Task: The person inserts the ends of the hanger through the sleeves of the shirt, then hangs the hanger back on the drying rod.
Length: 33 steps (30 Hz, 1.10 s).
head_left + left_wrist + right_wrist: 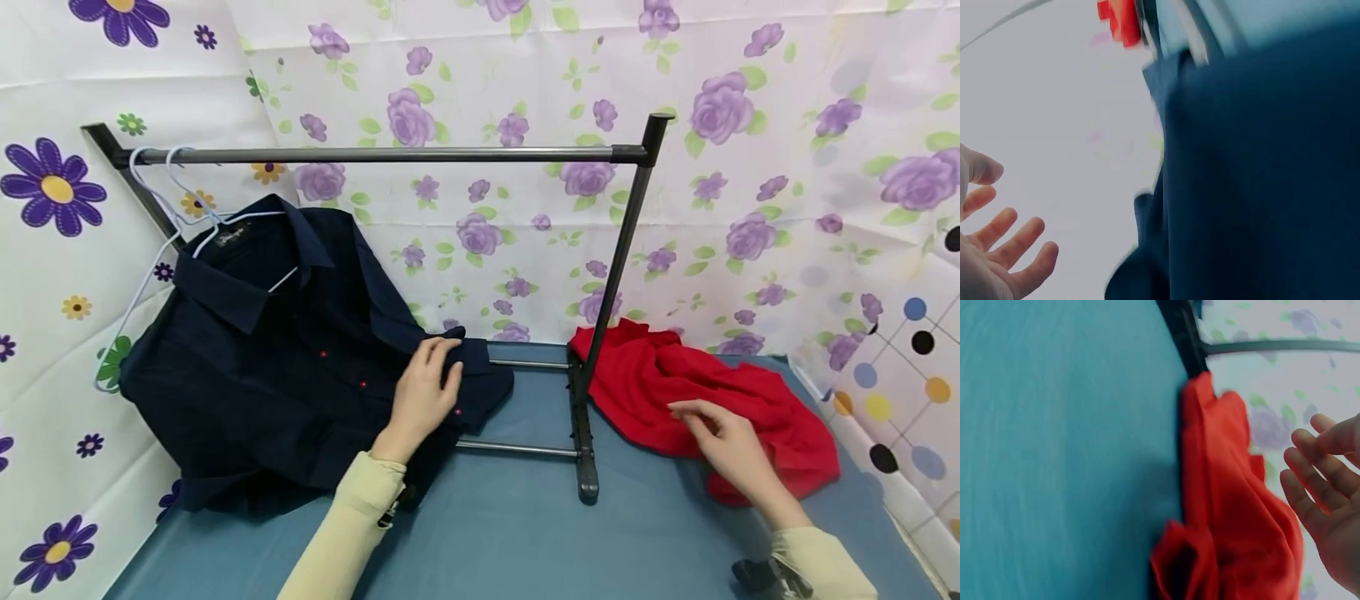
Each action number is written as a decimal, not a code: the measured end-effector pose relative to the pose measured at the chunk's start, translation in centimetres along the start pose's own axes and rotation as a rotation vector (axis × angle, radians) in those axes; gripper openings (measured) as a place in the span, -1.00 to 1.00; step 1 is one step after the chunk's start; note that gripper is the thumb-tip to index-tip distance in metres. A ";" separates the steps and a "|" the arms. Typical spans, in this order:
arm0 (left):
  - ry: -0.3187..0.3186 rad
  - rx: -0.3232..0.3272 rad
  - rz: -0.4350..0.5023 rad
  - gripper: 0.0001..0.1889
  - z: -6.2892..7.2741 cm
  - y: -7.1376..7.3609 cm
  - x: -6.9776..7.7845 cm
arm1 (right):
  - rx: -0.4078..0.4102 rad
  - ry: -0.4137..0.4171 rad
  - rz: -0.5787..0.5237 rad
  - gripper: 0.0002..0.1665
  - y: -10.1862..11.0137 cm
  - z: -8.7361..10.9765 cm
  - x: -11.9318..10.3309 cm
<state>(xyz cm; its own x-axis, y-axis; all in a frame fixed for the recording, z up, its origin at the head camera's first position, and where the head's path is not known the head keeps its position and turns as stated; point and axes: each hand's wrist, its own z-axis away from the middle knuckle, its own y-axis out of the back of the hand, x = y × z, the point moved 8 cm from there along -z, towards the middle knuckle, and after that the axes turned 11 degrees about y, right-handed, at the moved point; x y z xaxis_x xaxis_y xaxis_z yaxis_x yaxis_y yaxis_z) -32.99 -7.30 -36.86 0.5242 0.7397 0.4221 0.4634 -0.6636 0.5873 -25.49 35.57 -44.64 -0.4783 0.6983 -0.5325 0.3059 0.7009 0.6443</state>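
A dark navy shirt (300,367) with small red buttons hangs on a pale hanger (251,215) at the rack's left end. In front of its right side is my left hand (426,392), fingers spread and holding nothing. The left wrist view shows that hand (1004,250) apart from the navy cloth (1260,175). A crumpled red garment (697,375) lies on the table right of the rack. Over its near side hovers my right hand (731,442), loosely bent with nothing in it. In the right wrist view the red garment (1235,487) lies beside that hand (1329,494).
A dark metal clothes rack (390,155) stands on the blue tabletop (645,533), its right foot (587,479) between the two garments. A second pale hanger (123,333) hangs at far left. Flowered sheets (480,75) cover the walls behind.
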 end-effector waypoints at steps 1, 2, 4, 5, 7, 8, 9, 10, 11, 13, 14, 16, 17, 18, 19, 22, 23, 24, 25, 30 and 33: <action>-0.013 -0.027 0.012 -0.65 0.2 -0.8 0.7 | 0.026 0.004 0.022 -0.75 0.8 0.3 0.1; -0.028 -0.053 0.020 -0.66 0.3 -1.5 1.4 | 0.051 0.009 0.048 -0.75 1.6 0.5 0.2; -0.061 -0.105 0.034 -0.67 0.7 -2.8 2.7 | 0.102 0.002 0.080 -0.75 3.1 1.0 0.5; -0.078 -0.128 0.037 -0.67 0.8 -3.5 3.4 | 0.126 -0.003 0.095 -0.75 3.8 1.3 0.6; -0.108 -0.174 0.043 -0.67 1.2 -4.6 4.5 | 0.171 -0.022 0.139 -0.74 5.2 2.0 1.0; -0.123 -0.193 0.047 -0.66 1.3 -5.2 5.1 | 0.197 -0.037 0.157 -0.74 5.8 2.3 1.2; -0.134 -0.213 0.053 -0.65 1.5 -5.7 5.6 | 0.221 -0.054 0.170 -0.74 6.4 2.6 1.5; -0.145 -0.231 0.061 -0.65 1.6 -6.2 6.1 | 0.238 -0.068 0.187 -0.74 6.9 2.9 1.7; -0.157 -0.248 0.069 -0.64 1.7 -6.7 6.7 | 0.254 -0.086 0.195 -0.74 7.3 3.2 2.0; -0.174 -0.286 0.077 -0.63 1.8 -7.8 7.6 | 0.276 -0.125 0.195 -0.73 8.0 3.7 2.7; -0.181 -0.307 0.081 -0.63 1.9 -8.4 8.0 | 0.285 -0.142 0.190 -0.73 8.3 3.8 3.1; -0.189 -0.354 0.089 -0.63 2.1 -9.5 8.8 | 0.288 -0.163 0.195 -0.72 8.7 4.0 3.8; -0.191 -0.381 0.095 -0.63 2.2 -10.1 9.2 | 0.291 -0.177 0.202 -0.71 8.9 4.1 4.1; -0.191 -0.409 0.101 -0.63 2.3 -10.7 9.6 | 0.290 -0.189 0.212 -0.70 9.1 4.2 4.4; -0.193 -0.440 0.115 -0.63 2.4 -11.4 10.0 | 0.290 -0.209 0.217 -0.68 9.2 4.4 4.8; -0.207 -0.527 0.139 -0.62 2.9 -13.3 11.1 | 0.274 -0.265 0.207 -0.56 9.2 4.9 6.2; -0.213 -0.553 0.145 -0.61 3.0 -14.0 11.5 | 0.268 -0.290 0.193 -0.51 9.1 5.0 6.6; -0.218 -0.576 0.144 -0.61 3.1 -14.6 11.9 | 0.255 -0.314 0.176 -0.45 9.0 5.3 7.2; -0.222 -0.595 0.141 -0.60 3.2 -15.3 12.2 | 0.240 -0.337 0.158 -0.38 8.9 5.4 7.7; -0.209 -0.675 0.119 -0.56 3.5 -18.0 13.3 | 0.154 -0.440 0.069 -0.09 7.9 6.1 10.1; -0.192 -0.714 0.114 -0.54 3.5 -19.4 13.6 | 0.119 -0.485 0.006 0.02 7.0 6.3 11.3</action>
<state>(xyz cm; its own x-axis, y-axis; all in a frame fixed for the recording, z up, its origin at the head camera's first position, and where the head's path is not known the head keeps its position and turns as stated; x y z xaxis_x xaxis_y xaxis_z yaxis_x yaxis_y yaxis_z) -32.37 15.28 -44.90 0.6873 0.5944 0.4176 -0.1439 -0.4520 0.8803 -23.54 49.29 -49.65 -0.0470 0.6698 -0.7410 0.4132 0.6884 0.5961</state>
